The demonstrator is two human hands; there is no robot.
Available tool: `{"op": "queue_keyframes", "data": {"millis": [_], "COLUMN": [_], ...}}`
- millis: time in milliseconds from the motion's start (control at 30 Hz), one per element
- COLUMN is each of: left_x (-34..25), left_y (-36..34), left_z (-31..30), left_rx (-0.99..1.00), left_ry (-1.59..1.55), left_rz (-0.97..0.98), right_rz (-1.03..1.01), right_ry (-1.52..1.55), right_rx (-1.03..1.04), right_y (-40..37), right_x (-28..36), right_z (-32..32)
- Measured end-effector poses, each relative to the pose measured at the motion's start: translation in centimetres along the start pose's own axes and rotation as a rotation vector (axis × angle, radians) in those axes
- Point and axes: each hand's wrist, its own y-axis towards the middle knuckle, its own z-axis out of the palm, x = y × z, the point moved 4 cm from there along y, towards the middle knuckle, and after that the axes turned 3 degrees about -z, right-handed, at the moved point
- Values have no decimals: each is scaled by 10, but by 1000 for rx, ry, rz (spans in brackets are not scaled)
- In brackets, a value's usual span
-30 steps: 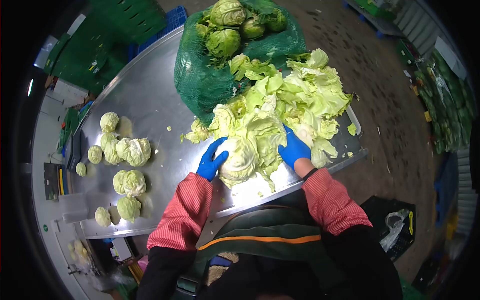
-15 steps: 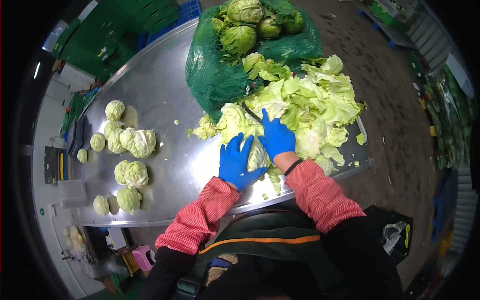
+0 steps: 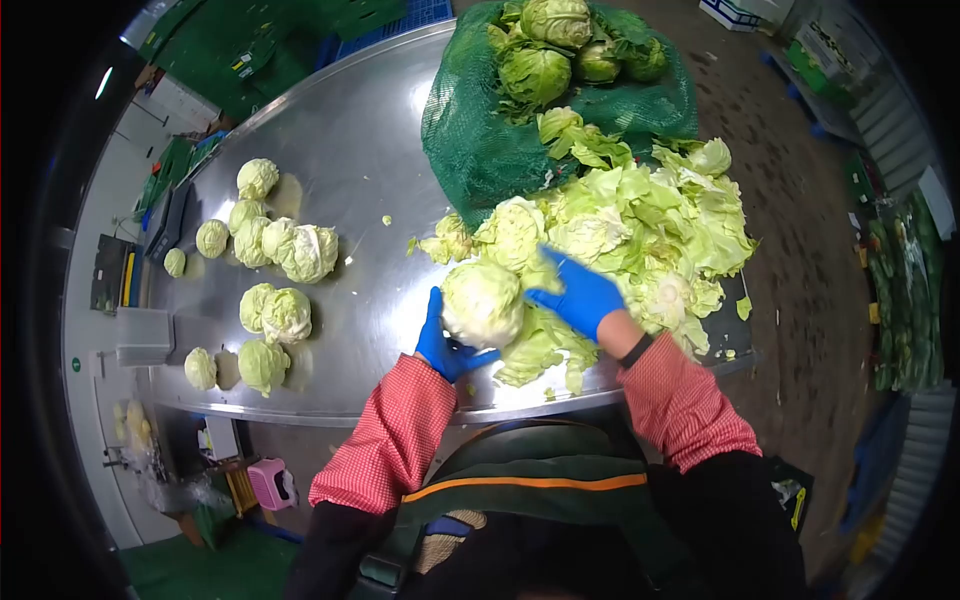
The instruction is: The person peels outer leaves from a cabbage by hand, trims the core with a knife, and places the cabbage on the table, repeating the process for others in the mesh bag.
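My left hand (image 3: 447, 345), in a blue glove, cups a pale trimmed cabbage (image 3: 482, 304) from its left and lower side, fingers spread around it. Just right of that cabbage is my right hand (image 3: 575, 292), also gloved in blue, fingers apart and slightly blurred; no knife can be made out in it. Loose cabbage leaves (image 3: 640, 215) lie heaped beyond and beside my right hand. Another pale head (image 3: 512, 232) sits behind the held cabbage. Above the heap, a green net sack (image 3: 470, 130) has several greener cabbages (image 3: 535, 75) at its opening.
Several trimmed cabbages (image 3: 303, 252) stand on the left part of the metal table (image 3: 365, 150). A clear plastic box (image 3: 145, 336) is at the left edge. Green crates stand at the back left, and vegetables in clear wrap (image 3: 905, 290) at the far right.
The cabbage under my hands has turned and come left, with my left hand now around its side. My right hand has moved off it to the right. The dark knife handle is no longer visible.
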Motion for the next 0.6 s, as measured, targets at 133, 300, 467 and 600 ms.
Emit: {"op": "queue_keyframes", "data": {"millis": [133,300,467,600], "left_x": [-13,-34,-55,-36], "left_y": [-11,-14,4,27], "left_z": [15,49,57,43], "left_rx": [-74,79,25,-181], "left_ry": [379,1381,1412,1174], "left_rz": [-28,1257,1040,968], "right_rz": [89,129,111,215], "right_ry": [133,218,127,233], "right_rx": [76,18,-93,-55], "right_y": [-3,20,15,-5], "right_x": [3,-20,-4,-12], "right_z": [30,32,10,23]}}
